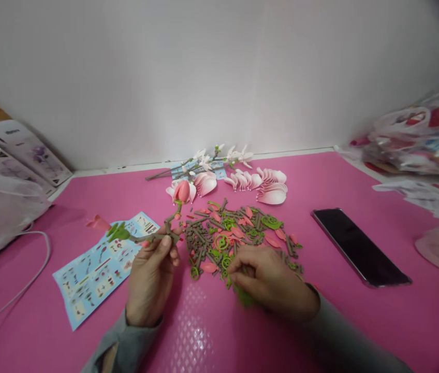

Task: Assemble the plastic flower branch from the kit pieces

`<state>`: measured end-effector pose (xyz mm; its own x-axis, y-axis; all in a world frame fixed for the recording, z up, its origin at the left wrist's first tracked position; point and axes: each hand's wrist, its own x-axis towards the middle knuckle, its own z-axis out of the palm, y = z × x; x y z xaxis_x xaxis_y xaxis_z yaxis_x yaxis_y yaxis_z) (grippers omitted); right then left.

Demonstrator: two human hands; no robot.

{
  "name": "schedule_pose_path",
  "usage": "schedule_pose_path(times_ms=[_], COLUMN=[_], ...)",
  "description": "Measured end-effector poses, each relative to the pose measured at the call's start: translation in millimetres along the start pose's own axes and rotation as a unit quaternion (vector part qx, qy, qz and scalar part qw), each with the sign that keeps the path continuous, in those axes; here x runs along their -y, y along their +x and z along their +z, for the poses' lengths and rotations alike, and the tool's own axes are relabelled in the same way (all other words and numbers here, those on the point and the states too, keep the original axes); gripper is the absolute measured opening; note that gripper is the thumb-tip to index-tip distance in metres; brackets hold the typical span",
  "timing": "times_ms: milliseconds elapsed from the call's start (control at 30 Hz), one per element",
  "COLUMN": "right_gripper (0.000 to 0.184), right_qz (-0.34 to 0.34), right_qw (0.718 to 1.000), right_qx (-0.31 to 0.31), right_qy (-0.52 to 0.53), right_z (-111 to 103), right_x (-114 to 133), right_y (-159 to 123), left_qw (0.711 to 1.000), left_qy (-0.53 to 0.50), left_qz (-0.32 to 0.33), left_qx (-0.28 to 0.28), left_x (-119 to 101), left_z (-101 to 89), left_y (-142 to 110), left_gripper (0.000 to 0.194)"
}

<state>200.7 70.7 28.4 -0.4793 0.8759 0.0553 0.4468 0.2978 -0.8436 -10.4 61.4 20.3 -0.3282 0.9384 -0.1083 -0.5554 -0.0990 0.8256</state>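
My left hand (151, 274) is closed on a brown toy branch (153, 237) that carries a pink flower bud (183, 191), green leaves (117, 231) and a second small pink bud (97, 223) at its left end. My right hand (269, 280) rests on the pink mat with its fingers curled at the near edge of a pile of small brown, green and coral building pieces (238, 230). A green piece (244, 296) shows under its fingers; whether it is gripped I cannot make out.
A blue instruction sheet (95, 269) lies left of my left hand. Pale pink petals (260, 184) and white-flowered twigs (211, 158) lie behind the pile. A black phone (359, 246) lies at the right. Plastic bags (417, 134) sit far right, and a white cable (21, 285) far left.
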Motion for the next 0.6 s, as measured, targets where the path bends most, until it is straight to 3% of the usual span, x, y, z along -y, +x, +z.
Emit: schedule_pose_path(times_ms=[133,233,433,600], right_gripper=[0.017,0.018,0.021,0.019], right_qz=[-0.039,-0.028,0.014,0.022], right_qw=[0.986,0.966,0.953,0.954], right_qx=[0.06,0.056,-0.002,-0.024], right_qy=[-0.147,-0.249,-0.302,-0.299], right_z=[4,6,3,3], right_x=[0,-7,-20,-15], right_y=[-2,-3,-2,1], left_qw=[1.0,1.0,1.0,0.999], left_qy=[-0.004,-0.008,-0.007,-0.014], left_qz=[0.007,-0.002,-0.015,-0.011], left_qx=[0.015,0.02,0.026,0.035], left_x=[3,5,5,7], left_z=[-0.5,0.4,2.5,1.3], left_y=[0,-1,-2,-3], left_gripper=[0.013,0.013,0.017,0.013])
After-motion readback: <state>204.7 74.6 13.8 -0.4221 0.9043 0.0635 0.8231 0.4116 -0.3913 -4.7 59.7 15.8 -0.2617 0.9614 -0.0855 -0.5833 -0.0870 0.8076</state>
